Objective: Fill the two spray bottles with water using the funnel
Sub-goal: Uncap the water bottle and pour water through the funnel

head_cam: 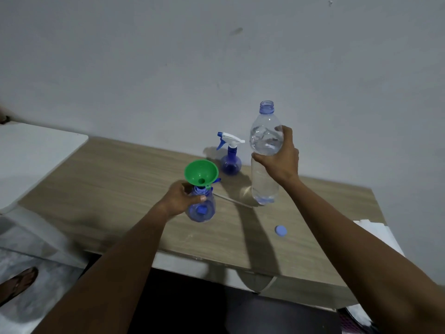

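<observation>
**Pouring without a spill**

Steadying the open spray bottle (201, 208) is the left hand (179, 200), wrapped round its shoulder just under the green funnel (201, 171), whose spout sits in the neck. The right hand (280, 156) is closed round the middle of the clear water bottle (265, 153), uncapped and upright, its base on or just above the wooden table (120, 179); I cannot tell which. The water bottle stands at about three o'clock from the funnel, near it but apart.

The step in hand looks to be the pour. To do it well, bring the water bottle's mouth over the funnel's wide rim before tipping, then tilt slowly so the stream lands on the sloped wall. The funnel leans a little, so the left hand should keep the neck firm and level. Judge the fill through the translucent blue wall.

The second spray bottle (230, 155), trigger head on, waits at one o'clock. The blue cap (281, 230) lies at four o'clock, clear of the work.
</observation>
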{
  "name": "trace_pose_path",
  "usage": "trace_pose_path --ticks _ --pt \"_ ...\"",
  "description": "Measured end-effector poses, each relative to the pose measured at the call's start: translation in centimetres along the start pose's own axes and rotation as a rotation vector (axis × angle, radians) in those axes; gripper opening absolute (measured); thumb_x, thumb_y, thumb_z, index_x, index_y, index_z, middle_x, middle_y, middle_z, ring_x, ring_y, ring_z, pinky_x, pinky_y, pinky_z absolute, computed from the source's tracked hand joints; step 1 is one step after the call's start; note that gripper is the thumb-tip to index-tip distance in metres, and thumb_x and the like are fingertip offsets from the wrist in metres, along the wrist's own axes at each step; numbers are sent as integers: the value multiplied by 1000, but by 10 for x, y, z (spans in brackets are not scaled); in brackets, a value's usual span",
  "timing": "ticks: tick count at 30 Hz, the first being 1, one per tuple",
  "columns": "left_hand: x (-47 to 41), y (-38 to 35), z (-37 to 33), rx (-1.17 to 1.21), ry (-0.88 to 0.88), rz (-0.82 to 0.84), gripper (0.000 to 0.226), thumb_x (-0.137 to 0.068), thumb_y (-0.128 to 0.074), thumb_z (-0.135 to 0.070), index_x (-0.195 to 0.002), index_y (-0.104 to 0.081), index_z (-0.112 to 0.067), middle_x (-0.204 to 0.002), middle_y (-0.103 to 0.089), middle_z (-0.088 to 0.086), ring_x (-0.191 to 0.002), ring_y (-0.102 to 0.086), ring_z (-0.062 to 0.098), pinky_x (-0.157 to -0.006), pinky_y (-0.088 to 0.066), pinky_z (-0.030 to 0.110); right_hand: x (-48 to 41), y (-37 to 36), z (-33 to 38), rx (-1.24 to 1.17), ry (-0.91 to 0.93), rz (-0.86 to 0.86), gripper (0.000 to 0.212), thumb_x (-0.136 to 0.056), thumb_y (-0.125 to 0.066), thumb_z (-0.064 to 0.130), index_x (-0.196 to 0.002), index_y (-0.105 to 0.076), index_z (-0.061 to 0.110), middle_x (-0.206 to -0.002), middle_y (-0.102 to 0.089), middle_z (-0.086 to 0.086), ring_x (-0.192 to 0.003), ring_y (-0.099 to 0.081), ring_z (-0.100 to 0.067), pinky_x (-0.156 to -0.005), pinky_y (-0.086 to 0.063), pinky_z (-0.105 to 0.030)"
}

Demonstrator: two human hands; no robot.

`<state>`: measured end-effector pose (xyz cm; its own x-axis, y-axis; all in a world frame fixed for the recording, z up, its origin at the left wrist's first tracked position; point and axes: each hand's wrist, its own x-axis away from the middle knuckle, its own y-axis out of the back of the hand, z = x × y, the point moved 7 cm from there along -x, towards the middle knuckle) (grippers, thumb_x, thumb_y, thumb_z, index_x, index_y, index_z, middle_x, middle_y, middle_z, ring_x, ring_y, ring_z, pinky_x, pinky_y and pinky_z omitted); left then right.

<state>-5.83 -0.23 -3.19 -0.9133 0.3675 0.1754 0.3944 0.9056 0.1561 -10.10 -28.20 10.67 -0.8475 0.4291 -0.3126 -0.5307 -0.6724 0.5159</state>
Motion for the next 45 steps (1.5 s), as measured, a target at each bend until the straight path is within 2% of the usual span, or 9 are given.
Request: trace_pose_path --ticks 6,12,21,28,33,36,38,41,45 --pt "2 -1 -5 -18 -36 16 37 -77 -77 8 -112 -67 2 -103 -74 10 -87 -72 7 -71 -54 16 -3 -3 -30 -78 -143 -191 84 -69 -87 24 -138 -40 27 -114 -63 5 -103 -63 -28 -86 -47 -31" --pt "7 -3 -13 -25 -37 19 33 -78 -74 13 -101 -68 -10 -85 -77 -11 -81 -72 1 -68 -53 13 6 12 -53 -96 -219 -297 83 -70 -87 22 -139 -39 28 -110 -59 9 -97 -62 -22 -82 -46 -29" --pt "16 -16 -29 -67 -44 18 27 -83 -69 11 -106 -63 -2 -62 -70 -20 -59 -63 -13 -54 -44 4 27 34 -67 -106 -231 -317 86 -67 -87 30 -137 -37 29 -110 -63 9 -94 -61 -19 -82 -44 -26" --pt "19 -15 -30 -66 -22 -2 34 -84 -69 10 -116 -61 2 -78 -70 -15 -62 -65 -13 -54 -46 4 31 32 -69 -118 -216 -273 94 -68 -89 30 -142 -32 24 -123 -53 14 -103 -57 -16 -85 -46 -30" --pt "23 -16 -28 -64 -32 4 26 -85 -68 10 -101 -63 -10 -70 -72 -25 -67 -67 -11 -58 -48 6 54 24 -78 -121 -293 -336 106 -61 -92 39 -146 -29 26 -139 -49 -3 -119 -55 -20 -90 -49 -36" --pt "26 -12 -26 -50 -45 9 29 -83 -70 9 -96 -64 -16 -73 -73 -26 -70 -68 -9 -60 -49 7 91 16 -80 -33 -327 -553 85 -58 -91 43 -125 -44 19 -121 -47 -3 -110 -55 -27 -91 -50 -48" --pt "26 -7 -23 -47 -50 20 28 -82 -71 10 -97 -66 -13 -75 -74 -23 -70 -68 -8 -61 -49 7 109 -4 -77 -53 -299 -563 63 -63 -89 40 -107 -51 16 -105 -49 1 -94 -57 -26 -86 -49 -49" --pt "26 5 -16 -39 -64 24 28 -82 -70 13 -104 -66 -3 -76 -75 -20 -72 -68 -7 -64 -50 8 115 -52 -75 -194 -302 -320 34 -77 -84 29 -93 -56 18 -92 -56 4 -78 -54 -13 -76 -49 -39" --pt "25 19 -6 -34 -77 17 31 -81 -70 13 -109 -66 0 -81 -76 -16 -78 -69 -4 -72 -52 13 104 -106 -51 -384 -301 -4 8 -91 -70 12 -94 -65 17 -80 -64 6 -67 -56 5 -72 -48 -26"
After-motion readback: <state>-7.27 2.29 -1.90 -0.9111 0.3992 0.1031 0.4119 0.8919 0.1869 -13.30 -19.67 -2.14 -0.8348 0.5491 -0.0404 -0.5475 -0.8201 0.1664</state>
